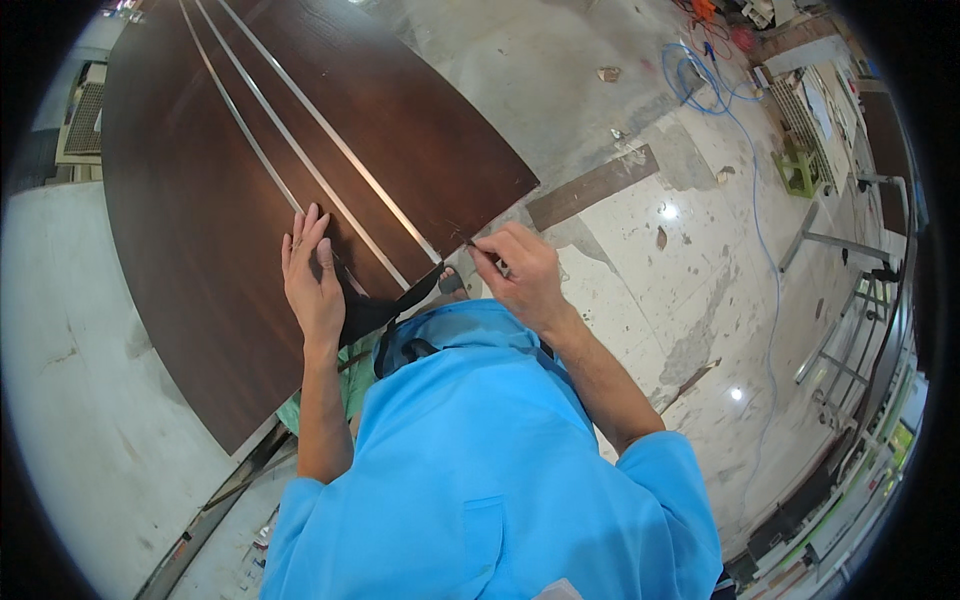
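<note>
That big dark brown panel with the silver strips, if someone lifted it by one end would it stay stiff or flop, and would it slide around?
The dark brown panel looks broad and thin, so it would probably flex slightly and feel heavy. Its smooth glossy face seems slippery; the left hand presses flat on it, perhaps steadying it. The silver strips may dent easily.

The small thing pinched in the right hand point(522, 268) is too tiny to identify.

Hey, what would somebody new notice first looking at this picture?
A big dark brown wooden panel with thin metal strips fills the upper left. The left hand lies flat on it, while the right hand pinches something small at its near edge. A blue cable trails across the floor on the right.
</note>
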`<state>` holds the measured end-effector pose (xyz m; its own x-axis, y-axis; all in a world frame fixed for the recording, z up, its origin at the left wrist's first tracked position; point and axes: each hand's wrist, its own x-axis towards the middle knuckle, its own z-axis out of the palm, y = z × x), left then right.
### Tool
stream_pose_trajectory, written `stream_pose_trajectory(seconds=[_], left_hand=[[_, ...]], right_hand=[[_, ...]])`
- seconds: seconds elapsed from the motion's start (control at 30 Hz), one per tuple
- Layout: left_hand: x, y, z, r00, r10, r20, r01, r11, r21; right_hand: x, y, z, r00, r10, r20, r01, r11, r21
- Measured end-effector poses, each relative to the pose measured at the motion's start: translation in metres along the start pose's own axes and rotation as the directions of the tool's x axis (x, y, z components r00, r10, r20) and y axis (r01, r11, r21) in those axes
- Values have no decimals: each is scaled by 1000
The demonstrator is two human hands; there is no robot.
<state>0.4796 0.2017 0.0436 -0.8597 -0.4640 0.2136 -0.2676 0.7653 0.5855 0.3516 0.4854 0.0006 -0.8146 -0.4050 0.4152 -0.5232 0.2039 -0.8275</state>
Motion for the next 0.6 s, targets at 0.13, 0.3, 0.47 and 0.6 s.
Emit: stream_pose_trajectory(seconds=[0.13,0.3,0.47,0.6], left_hand=[[1,2,0,1000,1,5,-1,1000,20],[0,3,0,1000,-3,3,3,1000,22],[1,4,0,1000,3,0,-3,1000,22],[-1,3,-1,1000,10,-4,-10,1000,19]], right_hand=[[10,-6,-5,970,228,-84,-229,974,3],[26,-1,-22,951,297,-83,-299,954,-12],[33,-2,-30,977,214,14,-212,974,-80],[45,4,-44,901,388,-193,-411,907,-91]])
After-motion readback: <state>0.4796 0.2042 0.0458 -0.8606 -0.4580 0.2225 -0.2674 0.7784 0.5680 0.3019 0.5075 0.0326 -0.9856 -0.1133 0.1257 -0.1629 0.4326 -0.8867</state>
